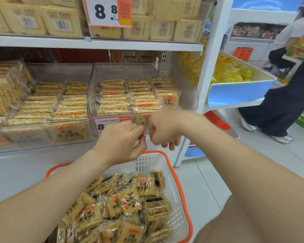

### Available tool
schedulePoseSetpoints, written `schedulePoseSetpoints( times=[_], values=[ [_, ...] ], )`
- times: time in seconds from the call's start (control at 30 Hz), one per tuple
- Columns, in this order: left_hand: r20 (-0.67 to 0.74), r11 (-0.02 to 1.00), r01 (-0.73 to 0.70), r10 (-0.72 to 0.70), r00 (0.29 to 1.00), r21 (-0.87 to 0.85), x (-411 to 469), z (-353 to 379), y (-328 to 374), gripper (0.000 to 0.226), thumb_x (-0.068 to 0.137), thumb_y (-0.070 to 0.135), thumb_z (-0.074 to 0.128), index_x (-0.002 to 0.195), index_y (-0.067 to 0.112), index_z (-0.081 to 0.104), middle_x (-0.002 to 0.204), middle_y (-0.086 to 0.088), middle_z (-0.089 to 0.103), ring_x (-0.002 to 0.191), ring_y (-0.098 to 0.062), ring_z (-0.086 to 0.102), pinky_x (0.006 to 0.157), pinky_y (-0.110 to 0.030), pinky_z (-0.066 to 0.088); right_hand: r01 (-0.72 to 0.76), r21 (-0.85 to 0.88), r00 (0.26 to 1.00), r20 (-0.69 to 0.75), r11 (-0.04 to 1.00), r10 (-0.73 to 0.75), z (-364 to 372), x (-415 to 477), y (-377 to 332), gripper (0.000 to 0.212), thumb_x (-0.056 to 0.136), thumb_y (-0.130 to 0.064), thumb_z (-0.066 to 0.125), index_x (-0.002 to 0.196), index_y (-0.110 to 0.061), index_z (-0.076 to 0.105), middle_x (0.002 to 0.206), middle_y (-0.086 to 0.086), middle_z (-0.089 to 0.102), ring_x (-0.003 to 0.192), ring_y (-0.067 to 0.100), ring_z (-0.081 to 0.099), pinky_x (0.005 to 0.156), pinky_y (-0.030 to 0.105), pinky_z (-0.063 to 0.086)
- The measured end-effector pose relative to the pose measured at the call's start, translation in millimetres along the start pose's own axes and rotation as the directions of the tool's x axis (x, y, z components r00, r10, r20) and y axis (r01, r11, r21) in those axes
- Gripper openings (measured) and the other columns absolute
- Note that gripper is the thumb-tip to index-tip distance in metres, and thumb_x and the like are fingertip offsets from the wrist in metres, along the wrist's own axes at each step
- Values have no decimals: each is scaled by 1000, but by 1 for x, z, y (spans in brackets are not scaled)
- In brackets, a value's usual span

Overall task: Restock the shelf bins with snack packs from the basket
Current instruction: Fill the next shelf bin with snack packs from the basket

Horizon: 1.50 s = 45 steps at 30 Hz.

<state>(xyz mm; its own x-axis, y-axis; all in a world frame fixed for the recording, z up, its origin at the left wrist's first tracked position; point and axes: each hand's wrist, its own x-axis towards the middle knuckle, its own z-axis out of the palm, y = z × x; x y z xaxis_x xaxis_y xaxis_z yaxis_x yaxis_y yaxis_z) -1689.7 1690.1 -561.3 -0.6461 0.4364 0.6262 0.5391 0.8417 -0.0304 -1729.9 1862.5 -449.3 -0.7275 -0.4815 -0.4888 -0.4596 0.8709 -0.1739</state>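
So from where I'm standing, both hands are up at the front lip of the clear bin, with the basket straight below them at 6 o'clock, loaded with loose packs. The left hand has its fingers curled, and it looks like they're pinching the edge of one snack pack right where the two hands meet, just to 3 o'clock of the price label. It's blurry there, so take that with a grain of salt. The right hand is balled up with its back to us. Honestly I can't tell whether it's got the other edge of that pack or nothing at all. If it were me, I'd use this beat to square the pack up between both hands, orange stripe on top like the ones already filed in there. Then I'd lift it over the lip toward 12 o'clock instead of shoving it through the front row. The rows stand on edge and look tight, but the 3 o'clock side of the bin seems to have slack, so I'd slot it there. Go gently, because crinkly wrappers snag on each other and one push could tip a whole row. The bin next door at 9 o'clock looks stacked pretty full already. Also mind the other person walking by at 3 o'clock.
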Motion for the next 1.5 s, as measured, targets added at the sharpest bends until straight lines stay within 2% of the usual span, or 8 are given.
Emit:
schedulePoseSetpoints(
  times=[0.13,0.3,0.5,0.67,0.9,1.1,1.23,1.5],
  values=[
    [440,991,70,-113,891,113,-27,29,4,30,96,37,45,70,23,51,56,7,47,49,-26,50,47,-27,31,48,-388,972,231,920,47,53,25,-9,17,100,-22,51,108,-13,63,96,2,64,77,22,63,69,35,53],
    [855,980,115,-199,478,164,-56,61,11,21,100,23,45,95,18,65,90,0,66,76,-23,64,63,-40,52,74,-543,964,253,836,79,90,42,-17,18,104,-21,48,88,-15,54,96,2,58,88,24,60,89,39,56],
    [977,937,330,-168,130,117,-94,99,15,84,94,-6,46,165,32,21,154,-6,45,120,-29,61,93,-42,59,200,-527,941,339,826,-11,97,55,-26,41,106,-22,47,146,-15,52,130,-2,58,116,28,60,95,40,54],
    [982,859,498,-175,69,118,-112,122,30,93,96,-7,50,167,18,-5,146,-17,47,118,-29,60,83,-33,50,216,-596,948,317,773,-20,97,62,-32,19,105,-13,44,88,-16,52,104,2,56,84,23,58,79,37,51],
    [924,874,414,-345,162,254,-132,126,44,45,99,2,55,143,2,44,155,-24,36,156,-44,13,125,-47,31,251,-573,950,299,780,-87,86,68,-41,53,101,-12,42,154,-18,46,144,2,57,122,27,63,83,37,53],
    [918,786,601,-333,214,145,-117,111,38,34,94,18,74,122,20,54,117,3,61,104,-18,59,80,-30,49,256,-565,948,305,784,-89,79,67,-37,52,104,-15,44,155,-21,45,151,0,52,130,28,58,100,42,55],
    [935,616,788,-285,213,8,-85,85,24,45,95,21,68,137,23,52,127,0,57,81,-16,62,64,-31,52,189,-523,977,185,831,-106,65,60,-29,29,101,-7,50,130,-8,59,109,3,60,80,22,58,60,30,46],
    [675,417,822,-479,562,-388,-30,30,13,28,79,29,91,93,19,70,91,7,67,77,-6,60,62,-18,41,248,-272,967,130,930,-220,42,48,-12,50,84,-20,80,127,-9,58,106,1,64,93,26,65,70,35,53]
  ],
)
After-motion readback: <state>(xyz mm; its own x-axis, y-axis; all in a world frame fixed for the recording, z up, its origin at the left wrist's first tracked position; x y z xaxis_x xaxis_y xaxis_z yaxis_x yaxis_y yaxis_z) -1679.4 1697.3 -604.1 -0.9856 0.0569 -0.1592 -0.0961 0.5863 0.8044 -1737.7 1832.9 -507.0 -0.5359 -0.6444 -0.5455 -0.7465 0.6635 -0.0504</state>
